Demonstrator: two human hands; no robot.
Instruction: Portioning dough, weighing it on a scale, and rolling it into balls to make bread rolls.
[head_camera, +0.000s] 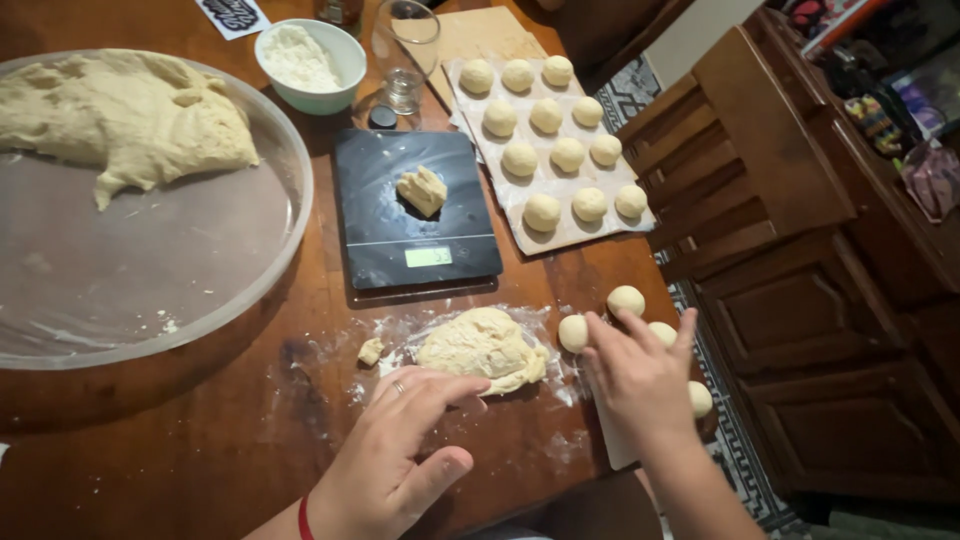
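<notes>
My left hand (395, 450) rests open on the wooden table (200, 450), its fingertips touching the near edge of a flattened lump of dough (482, 346). My right hand (640, 375) lies flat, fingers spread, over a white sheet (618, 450) at the table's right edge, among several small dough balls (626, 299); whether a ball is under the palm is hidden. A small torn piece of dough (422, 188) sits on a black kitchen scale (412, 212). A tiny scrap of dough (370, 351) lies left of the lump.
A big round tray (200, 290) at left holds a large mass of dough (120, 115). A parchment sheet (520, 200) carries several rolled balls. A bowl of flour (308, 64) and a glass (405, 50) stand at the back. Wooden chairs (740, 150) stand right.
</notes>
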